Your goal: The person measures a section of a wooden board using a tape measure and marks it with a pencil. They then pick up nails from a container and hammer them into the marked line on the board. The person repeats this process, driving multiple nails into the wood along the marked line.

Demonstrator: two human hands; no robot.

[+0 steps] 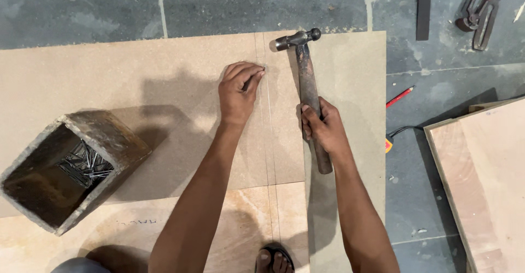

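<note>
Head view: right hand (324,126) holds hammer (309,84) pointing away.

Wooden box (112,136) seen at left on fibreboard sheet (136,70), nails (85,165) piled inside. Red pencil (400,96) laid on grey tile floor (262,5) right of sheet. Plywood panel (486,180) propped at far right. Dark bar (423,7) and pincers (480,10) left top right. Sandalled foot (273,261) at bottom edge.
</note>
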